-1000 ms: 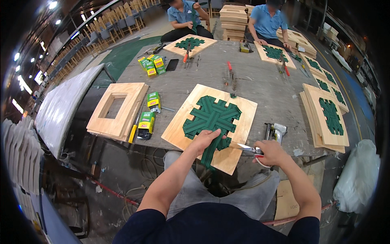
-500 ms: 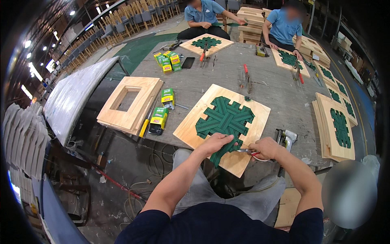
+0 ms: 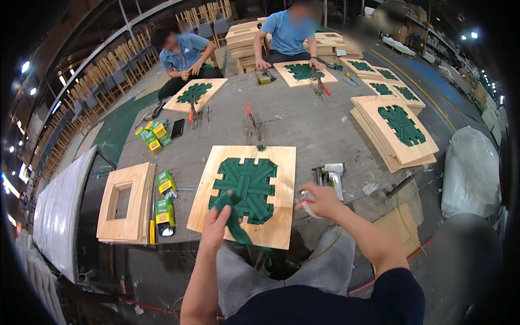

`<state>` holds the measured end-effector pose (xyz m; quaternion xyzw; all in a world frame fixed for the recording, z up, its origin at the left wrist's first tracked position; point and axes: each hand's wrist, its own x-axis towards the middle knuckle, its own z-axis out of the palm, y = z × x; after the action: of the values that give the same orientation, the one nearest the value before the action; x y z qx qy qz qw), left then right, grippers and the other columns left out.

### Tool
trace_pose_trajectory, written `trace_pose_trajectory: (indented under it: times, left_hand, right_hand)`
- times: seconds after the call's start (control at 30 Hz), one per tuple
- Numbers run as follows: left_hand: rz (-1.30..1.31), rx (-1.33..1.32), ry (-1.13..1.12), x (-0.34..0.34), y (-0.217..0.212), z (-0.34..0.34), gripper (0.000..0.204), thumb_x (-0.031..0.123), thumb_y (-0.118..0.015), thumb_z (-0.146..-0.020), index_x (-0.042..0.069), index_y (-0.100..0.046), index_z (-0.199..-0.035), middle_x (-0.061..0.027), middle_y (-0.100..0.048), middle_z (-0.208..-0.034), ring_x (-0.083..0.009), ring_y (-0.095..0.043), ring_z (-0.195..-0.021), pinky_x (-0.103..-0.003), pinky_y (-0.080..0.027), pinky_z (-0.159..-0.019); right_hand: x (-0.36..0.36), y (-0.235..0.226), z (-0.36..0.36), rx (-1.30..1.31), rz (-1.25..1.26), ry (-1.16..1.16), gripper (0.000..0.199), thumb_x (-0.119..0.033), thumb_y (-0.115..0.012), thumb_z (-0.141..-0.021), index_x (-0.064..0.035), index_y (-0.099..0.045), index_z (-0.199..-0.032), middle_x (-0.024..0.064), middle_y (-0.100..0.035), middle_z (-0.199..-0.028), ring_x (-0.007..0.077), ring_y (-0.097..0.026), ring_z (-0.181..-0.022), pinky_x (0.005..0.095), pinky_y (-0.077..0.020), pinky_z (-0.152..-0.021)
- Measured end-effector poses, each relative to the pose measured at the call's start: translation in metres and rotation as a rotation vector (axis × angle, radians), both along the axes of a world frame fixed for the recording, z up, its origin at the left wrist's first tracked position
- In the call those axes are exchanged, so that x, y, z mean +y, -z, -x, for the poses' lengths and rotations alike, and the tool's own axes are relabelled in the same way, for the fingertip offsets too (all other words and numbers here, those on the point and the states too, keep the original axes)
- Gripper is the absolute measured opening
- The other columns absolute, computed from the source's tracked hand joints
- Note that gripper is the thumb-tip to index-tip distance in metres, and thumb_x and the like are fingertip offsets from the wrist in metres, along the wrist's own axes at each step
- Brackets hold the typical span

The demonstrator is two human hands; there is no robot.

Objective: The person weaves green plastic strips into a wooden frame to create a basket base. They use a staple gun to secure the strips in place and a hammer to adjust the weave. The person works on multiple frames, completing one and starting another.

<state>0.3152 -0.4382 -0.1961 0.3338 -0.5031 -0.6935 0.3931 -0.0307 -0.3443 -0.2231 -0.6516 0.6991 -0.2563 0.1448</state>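
Note:
In front of me a square wooden panel (image 3: 203,200) lies at the table's front edge, with green webbing straps (image 3: 246,187) woven across its middle. My left hand (image 3: 215,221) is closed on a loose green webbing strip (image 3: 238,232), which hangs over the panel's front edge. My right hand (image 3: 324,200), to the right of the panel, is wrapped round scissors (image 3: 306,202) with red and white handles; their blades are hard to make out. Just beyond that hand a staple gun (image 3: 336,176) rests on the table.
Square wooden frames (image 3: 116,187) are stacked at left, beside green and yellow boxes (image 3: 164,211) and a yellow-handled tool (image 3: 153,232). Pliers (image 3: 251,116) lie beyond my panel. Finished-looking webbed panels (image 3: 368,108) are stacked at right. Two people (image 3: 292,32) sit across the table (image 3: 303,116).
My right hand has drawn the scissors away from the strip, to the right of the panel. My left hand has lifted its strip end above the webbing. The view has turned right.

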Motion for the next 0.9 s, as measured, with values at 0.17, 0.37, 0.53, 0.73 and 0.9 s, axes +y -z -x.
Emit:
trace_pose_trajectory:
  times: [0.17,0.37,0.53,0.73,0.9]
  left_hand:
    - [0.225,-0.2,-0.114,-0.038,0.031,-0.011,0.038,0.018,-0.057,-0.108,0.005,-0.061,-0.144,-0.0096,-0.053,-0.152,-0.0185,-0.054,-0.132,-0.032,-0.043,-0.11]
    - [0.645,-0.612,-0.065,-0.104,0.046,0.034,0.033,0.023,-0.057,-0.105,0.002,-0.068,-0.128,-0.017,-0.045,-0.159,-0.0356,-0.045,-0.145,-0.042,-0.036,-0.119]
    - [1.054,-1.312,0.134,-0.149,0.075,0.041,0.04,0.036,-0.05,-0.107,0.001,-0.071,-0.109,-0.0082,-0.035,-0.167,-0.0407,-0.03,-0.153,-0.06,-0.024,-0.124]
    - [1.092,-1.246,0.193,-0.157,0.104,0.045,0.043,0.038,-0.05,-0.106,0.001,-0.071,-0.11,-0.0031,-0.032,-0.169,-0.0419,-0.026,-0.155,-0.063,-0.016,-0.125]
    - [1.051,-1.244,0.214,-0.161,0.097,0.045,0.039,0.038,-0.054,-0.104,0.003,-0.072,-0.111,-0.0025,-0.034,-0.168,-0.0407,-0.026,-0.155,-0.062,-0.015,-0.126]
  right_hand:
    - [0.037,0.023,0.135,0.193,0.157,0.677,0.047,-0.03,-0.075,-0.087,-0.0074,-0.062,-0.127,0.0226,-0.074,-0.103,0.0445,-0.071,-0.097,0.0537,-0.0553,-0.085]
    - [0.034,0.01,0.202,0.383,0.155,0.661,0.035,-0.014,-0.075,-0.087,-0.0017,-0.068,-0.119,0.0218,-0.067,-0.116,0.043,-0.064,-0.109,0.0494,-0.0527,-0.093]
    - [-0.061,-0.009,0.16,0.098,0.253,0.421,0.024,-0.009,-0.071,-0.091,-0.0012,-0.07,-0.114,0.0185,-0.068,-0.103,0.0384,-0.068,-0.092,0.0455,-0.0541,-0.081]
    - [-0.228,-0.002,0.098,-0.102,0.308,0.152,0.024,-0.022,-0.064,-0.1,-0.0014,-0.072,-0.108,0.0181,-0.073,-0.095,0.0358,-0.07,-0.086,0.043,-0.0536,-0.078]
    - [-0.428,0.02,0.068,-0.184,0.138,0.218,0.037,-0.031,-0.063,-0.1,-0.0013,-0.07,-0.122,0.0197,-0.075,-0.103,0.0315,-0.072,-0.09,0.0434,-0.0545,-0.082]
